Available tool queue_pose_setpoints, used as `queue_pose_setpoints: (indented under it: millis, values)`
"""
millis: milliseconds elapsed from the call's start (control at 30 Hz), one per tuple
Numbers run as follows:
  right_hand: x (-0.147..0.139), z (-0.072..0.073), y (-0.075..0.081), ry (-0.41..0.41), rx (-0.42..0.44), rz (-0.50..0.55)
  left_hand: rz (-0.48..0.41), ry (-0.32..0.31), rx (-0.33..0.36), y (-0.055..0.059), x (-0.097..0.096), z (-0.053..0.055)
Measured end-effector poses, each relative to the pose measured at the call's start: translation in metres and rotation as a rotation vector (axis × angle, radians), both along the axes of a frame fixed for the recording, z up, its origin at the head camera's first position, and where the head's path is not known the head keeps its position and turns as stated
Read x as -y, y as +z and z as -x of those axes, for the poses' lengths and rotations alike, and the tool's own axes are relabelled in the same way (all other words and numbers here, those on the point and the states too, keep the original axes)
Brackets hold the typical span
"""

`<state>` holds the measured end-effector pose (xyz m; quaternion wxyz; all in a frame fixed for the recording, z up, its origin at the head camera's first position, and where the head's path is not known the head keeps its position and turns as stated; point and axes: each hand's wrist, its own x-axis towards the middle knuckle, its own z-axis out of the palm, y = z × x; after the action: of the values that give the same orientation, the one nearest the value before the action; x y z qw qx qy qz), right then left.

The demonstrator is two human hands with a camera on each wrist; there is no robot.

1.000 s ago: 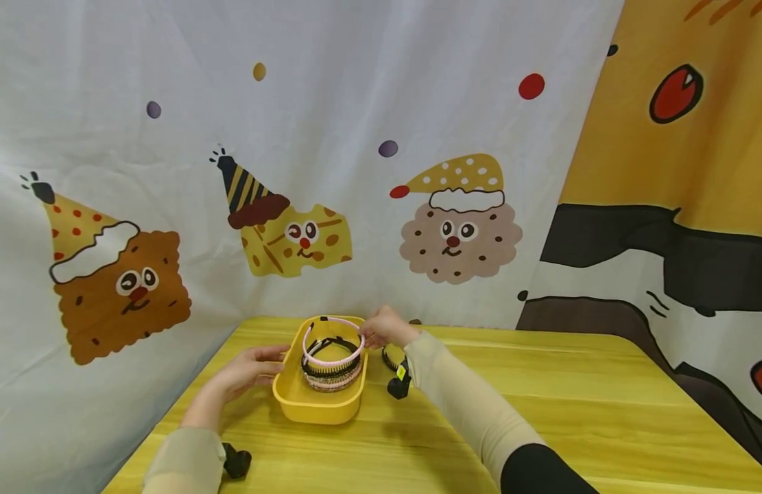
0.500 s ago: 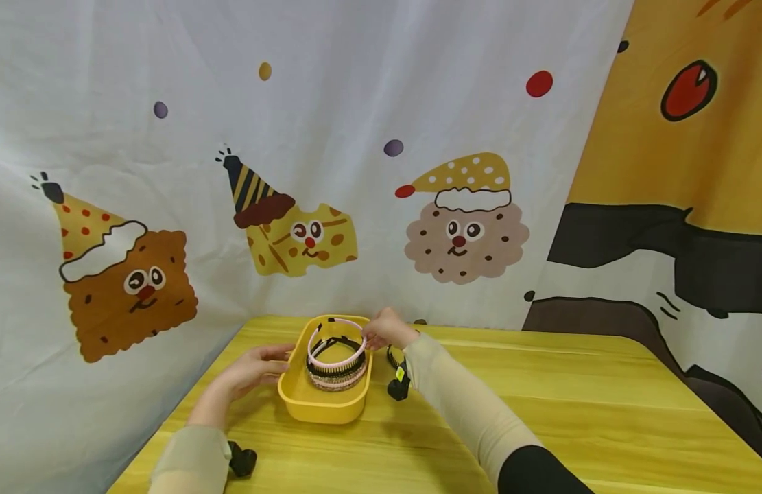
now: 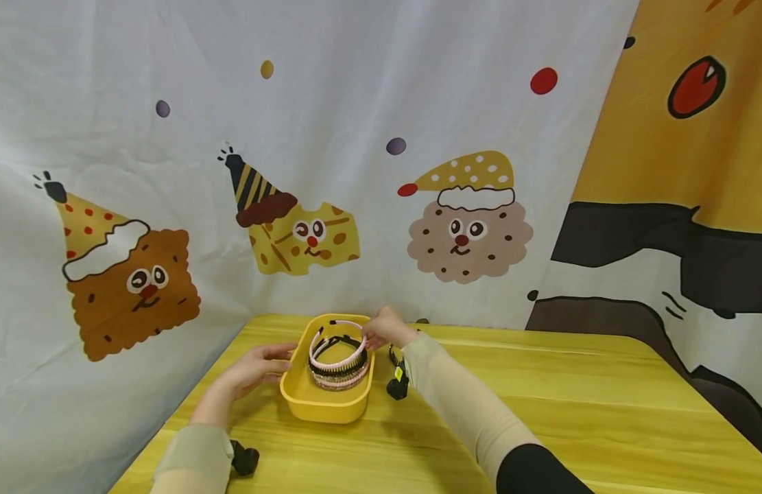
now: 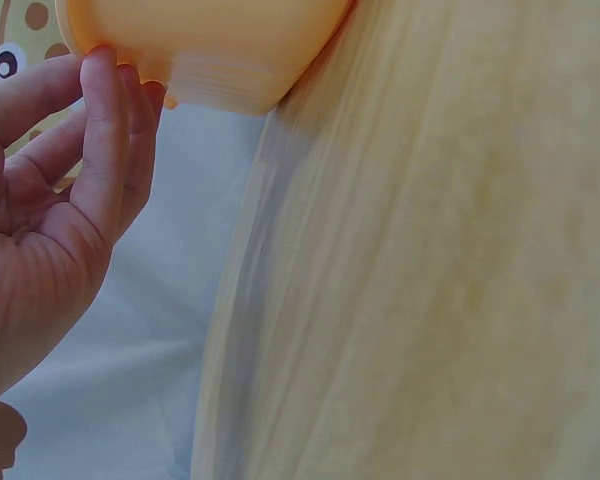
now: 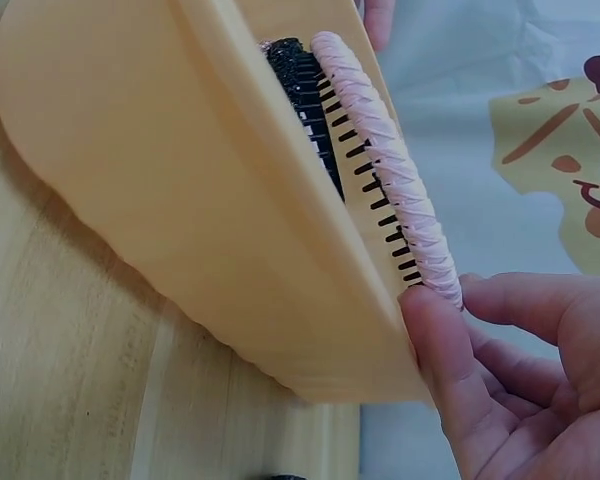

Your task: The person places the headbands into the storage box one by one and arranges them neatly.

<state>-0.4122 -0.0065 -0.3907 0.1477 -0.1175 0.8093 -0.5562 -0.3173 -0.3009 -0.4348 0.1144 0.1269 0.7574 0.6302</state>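
Note:
A yellow plastic box (image 3: 324,412) sits on the table with several headbands stacked in it. My right hand (image 3: 387,328) pinches a pink wrapped headband (image 5: 385,150) between thumb and fingers, at the box's right rim. Under the pink band lies a black toothed headband (image 3: 339,374), its teeth showing along the pink one in the right wrist view. Glittery and pale pink bands (image 3: 340,385) are lower in the stack. On the box's left side, the fingertips of my left hand (image 3: 255,370) touch the outside near the rim, fingers fairly straight.
The yellow wood-grain table (image 3: 541,405) stretches to the right. A dark toothed hair item (image 3: 394,355) lies right of the box, partly hidden by the right wrist. Behind the table hangs a white curtain (image 3: 331,103) with cartoon prints.
The pink headband, held by the right hand, has lowered slightly toward the stack in the box. The whole head view has shifted a little; the left hand keeps its place at the box.

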Motion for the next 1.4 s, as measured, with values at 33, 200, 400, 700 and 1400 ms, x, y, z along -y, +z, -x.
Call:
queue_pose_setpoints:
  millis: [33,200,400,700,1400]
  values:
    - [0.0,-0.001,0.0,-0.006,-0.004,-0.005,-0.002,-0.001,0.002,0.0,0.0,0.0]
    - [-0.004,-0.007,0.006,-0.02,-0.036,-0.028,-0.006,-0.01,0.011,0.001,-0.002,0.001]
    - [-0.013,-0.005,0.007,-0.017,-0.059,-0.01,-0.005,-0.01,0.012,0.003,-0.004,0.001]
    - [-0.036,-0.007,0.017,-0.016,-0.068,-0.026,0.005,-0.013,0.014,0.005,-0.004,0.002]
    - [-0.104,0.002,0.024,-0.109,-0.024,-0.021,0.005,-0.031,-0.004,0.0,0.002,0.002]
